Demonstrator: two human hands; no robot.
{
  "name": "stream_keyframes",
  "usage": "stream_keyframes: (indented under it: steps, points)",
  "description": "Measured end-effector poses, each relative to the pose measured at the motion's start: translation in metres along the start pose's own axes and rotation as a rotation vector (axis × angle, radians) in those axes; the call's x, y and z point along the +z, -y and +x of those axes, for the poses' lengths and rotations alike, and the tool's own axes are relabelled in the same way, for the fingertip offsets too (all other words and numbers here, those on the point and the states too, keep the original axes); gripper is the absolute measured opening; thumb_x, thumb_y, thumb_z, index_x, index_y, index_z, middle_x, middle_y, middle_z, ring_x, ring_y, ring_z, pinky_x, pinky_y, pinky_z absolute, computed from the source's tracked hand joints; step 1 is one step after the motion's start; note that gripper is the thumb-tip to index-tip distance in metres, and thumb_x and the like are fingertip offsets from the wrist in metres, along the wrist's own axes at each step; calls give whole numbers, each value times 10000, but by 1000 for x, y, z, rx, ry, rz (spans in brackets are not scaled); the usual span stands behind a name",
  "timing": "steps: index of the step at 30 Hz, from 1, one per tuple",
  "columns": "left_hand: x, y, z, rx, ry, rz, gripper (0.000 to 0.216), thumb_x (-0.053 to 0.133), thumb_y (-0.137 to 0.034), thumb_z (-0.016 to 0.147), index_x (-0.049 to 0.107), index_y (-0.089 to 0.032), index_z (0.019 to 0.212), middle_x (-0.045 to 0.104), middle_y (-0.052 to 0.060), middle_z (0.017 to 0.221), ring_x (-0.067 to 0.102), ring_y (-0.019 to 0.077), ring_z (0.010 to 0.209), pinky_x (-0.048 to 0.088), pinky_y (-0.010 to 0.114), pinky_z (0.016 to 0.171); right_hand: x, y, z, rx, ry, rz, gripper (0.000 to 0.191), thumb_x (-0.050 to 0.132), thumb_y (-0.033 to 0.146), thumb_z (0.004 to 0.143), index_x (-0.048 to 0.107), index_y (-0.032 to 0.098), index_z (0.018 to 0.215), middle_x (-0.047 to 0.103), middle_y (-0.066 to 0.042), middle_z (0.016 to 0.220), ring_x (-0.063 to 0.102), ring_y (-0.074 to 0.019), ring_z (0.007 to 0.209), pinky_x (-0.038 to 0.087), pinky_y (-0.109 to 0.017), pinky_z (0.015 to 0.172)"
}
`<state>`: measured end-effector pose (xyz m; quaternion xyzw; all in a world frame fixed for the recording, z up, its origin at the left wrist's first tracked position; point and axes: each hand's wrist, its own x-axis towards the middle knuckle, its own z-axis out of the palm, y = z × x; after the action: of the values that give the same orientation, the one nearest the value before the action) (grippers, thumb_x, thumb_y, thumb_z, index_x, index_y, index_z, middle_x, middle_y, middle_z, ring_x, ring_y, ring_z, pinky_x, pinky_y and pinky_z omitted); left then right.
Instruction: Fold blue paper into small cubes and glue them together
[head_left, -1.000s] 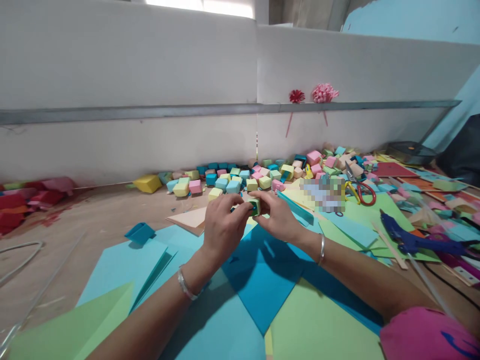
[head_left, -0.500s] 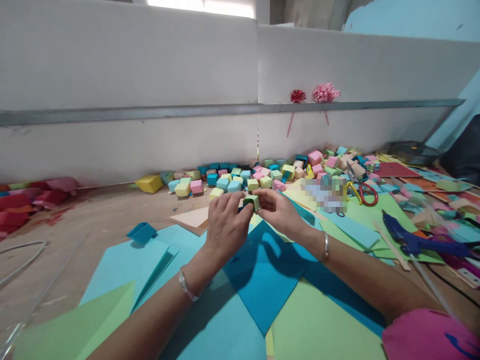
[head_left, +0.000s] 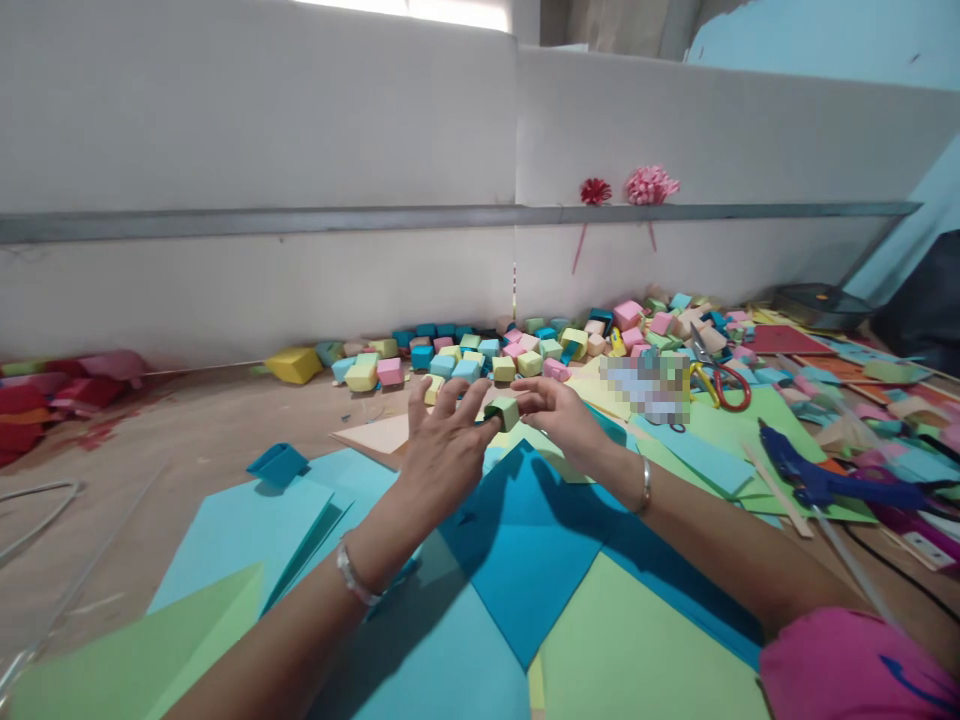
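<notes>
A small light-green paper cube (head_left: 505,412) sits between my two hands, above the blue paper. My left hand (head_left: 448,445) has its thumb at the cube's near left side, perhaps inside its open face, and its other fingers are raised and spread. At the cube's right side are the bunched fingertips of my right hand (head_left: 561,420); they appear to touch it. Beneath lie a dark blue sheet (head_left: 532,560), a light blue sheet (head_left: 442,640) and a green sheet (head_left: 645,640). A folded blue paper piece (head_left: 277,464) rests to the left.
Many paper cubes (head_left: 465,368) line the wall base. On the right lie red-and-yellow scissors (head_left: 726,385), a blue glue gun (head_left: 817,480) and a wooden stick (head_left: 780,490). Red paper pieces (head_left: 82,390) are piled at far left. A metal rail (head_left: 337,220) crosses the wall.
The fingers of my left hand have lifted and spread away from the cube, showing more of it. My right hand stays beside it. The view has shifted slightly.
</notes>
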<state>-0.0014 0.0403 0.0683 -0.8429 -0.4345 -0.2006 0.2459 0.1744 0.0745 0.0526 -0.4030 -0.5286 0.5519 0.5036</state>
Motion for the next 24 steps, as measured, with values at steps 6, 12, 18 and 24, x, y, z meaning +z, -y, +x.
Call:
stream_keyframes:
  steps: [6, 12, 18, 24]
  points:
    - [-1, 3, 2, 27, 11, 18, 201, 583, -148, 844, 727, -288, 850, 583, 64, 1334, 449, 358, 1244, 219, 649, 1072, 2, 3, 2, 81, -27, 16, 402, 523, -22, 588, 576, 182, 930, 659, 39, 703, 635, -133, 729, 504, -257, 725]
    - [0, 2, 2, 42, -2, 14, 202, 593, -142, 830, 730, -290, 810, 606, 63, 1300, 468, 360, 1229, 211, 663, 1068, 2, 5, 1, 99, -65, -28, 426, 490, -19, 597, 583, 181, 962, 667, 25, 710, 634, -149, 750, 504, -258, 690]
    - [2, 2, 2, 44, 5, 11, 195, 592, -144, 832, 721, -283, 786, 615, 63, 1281, 470, 358, 1228, 219, 669, 1065, 3, 5, -1, 117, -78, -31, 402, 498, -9, 600, 562, 186, 946, 679, 9, 748, 639, -157, 772, 519, -278, 719]
    - [2, 1, 1, 37, 9, 10, 203, 591, -133, 833, 718, -277, 768, 604, 57, 1295, 457, 353, 1240, 204, 670, 1077, 4, 8, -1, 119, -84, -30, 394, 448, 1, 581, 556, 184, 913, 674, 1, 744, 630, -145, 738, 520, -269, 696]
